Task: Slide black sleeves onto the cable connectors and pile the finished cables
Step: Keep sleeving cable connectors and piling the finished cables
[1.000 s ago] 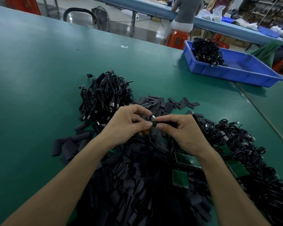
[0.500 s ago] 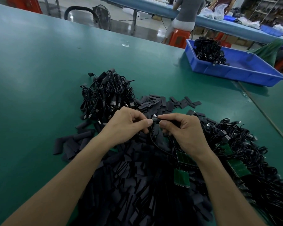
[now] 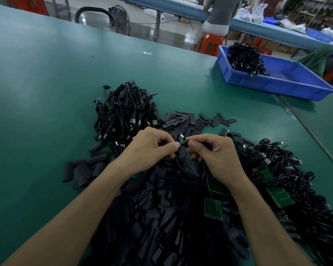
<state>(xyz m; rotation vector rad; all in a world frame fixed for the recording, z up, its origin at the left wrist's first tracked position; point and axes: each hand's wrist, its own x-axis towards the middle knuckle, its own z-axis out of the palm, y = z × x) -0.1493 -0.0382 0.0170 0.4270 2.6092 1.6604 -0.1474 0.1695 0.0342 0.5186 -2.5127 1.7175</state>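
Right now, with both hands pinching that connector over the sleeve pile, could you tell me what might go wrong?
The left hand and right hand grip only the small connector, so it may slip into the loose black sleeves below and be hard to find. Its cable trails toward the tangled cables at right, so lifting could drag others along.

1. Green table (image 3: 46,93), landmark.
2. Blue bin (image 3: 288,84) on the table's far right part.
3. Beyond the table's far edge: fan (image 3: 119,15), orange stool (image 3: 210,44), seated person (image 3: 219,14) at a blue bench (image 3: 173,6).
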